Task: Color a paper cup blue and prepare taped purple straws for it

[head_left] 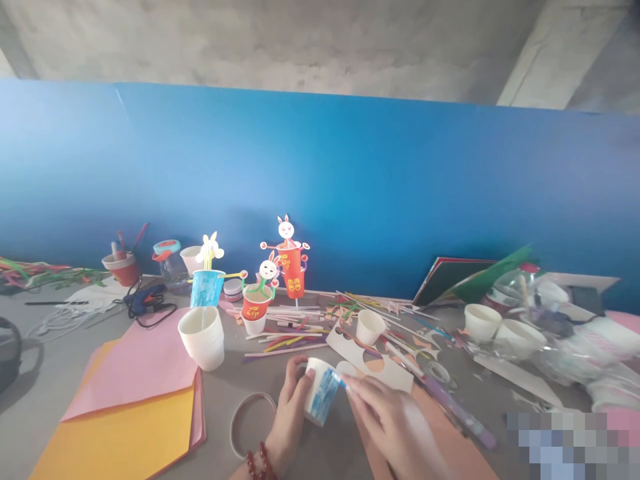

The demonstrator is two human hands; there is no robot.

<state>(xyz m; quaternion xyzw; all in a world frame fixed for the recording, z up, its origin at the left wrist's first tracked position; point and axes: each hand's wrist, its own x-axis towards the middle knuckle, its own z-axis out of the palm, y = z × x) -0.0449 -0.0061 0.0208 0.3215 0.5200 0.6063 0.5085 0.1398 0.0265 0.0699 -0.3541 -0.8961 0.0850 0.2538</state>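
A left hand (295,397), a string of dark red beads (261,463) at its wrist, grips a white paper cup (320,392) tilted above the gray tabletop (320,463), as a right hand (383,410) pinches a slim blue-tipped tool (343,382) against its side. The cup, held between the two hands, wears a streaky blue patch (uneven, with white showing at the rim and along the edges). Near the left hand lies a roll of tape (234,427); to its left, pink sheets (140,367) overlap orange paper (125,437). Farther back, a blue-colored cup (207,288) stands above stacked white cups (203,340), near two rabbit-faced figures (257,303) built on red cups. Behind them rises a blue panel (360,187), backed by bare concrete (300,47).
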